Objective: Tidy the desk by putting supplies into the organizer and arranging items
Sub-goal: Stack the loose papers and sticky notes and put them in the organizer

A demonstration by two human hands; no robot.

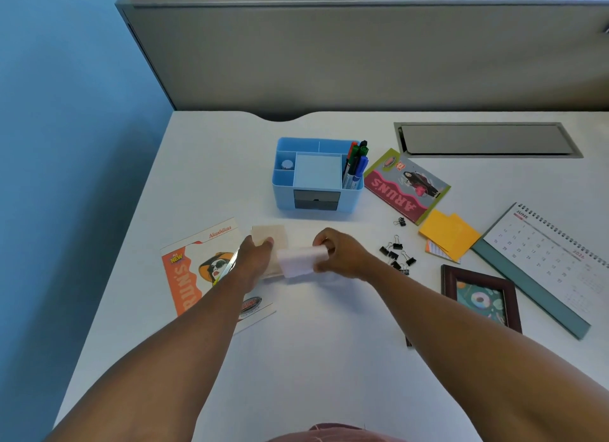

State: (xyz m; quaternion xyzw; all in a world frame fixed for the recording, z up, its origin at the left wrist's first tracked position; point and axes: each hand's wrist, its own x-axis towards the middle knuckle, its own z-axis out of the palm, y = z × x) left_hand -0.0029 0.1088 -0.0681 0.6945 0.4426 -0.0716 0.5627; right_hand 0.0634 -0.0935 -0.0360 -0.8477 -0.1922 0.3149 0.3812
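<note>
A blue desk organizer [286, 191] stands at the middle of the white desk, with several markers [356, 161] upright in its right slot and a small round item in a left slot. In front of it my left hand [255, 260] holds a beige paper pad [270, 235] by its near side. My right hand [339, 255] pinches a bent white sheet [296, 260] that lies blurred over the pad's right part. Several black binder clips [397, 254] lie loose to the right, beside a yellow sticky-note pad [449, 232].
An orange leaflet [194, 270] lies under my left wrist. A pink and green leaflet [405, 184], a desk calendar [547, 254] and a dark picture frame [481, 296] lie on the right. A metal cable hatch [484, 140] sits at the back, below a grey partition [329, 53].
</note>
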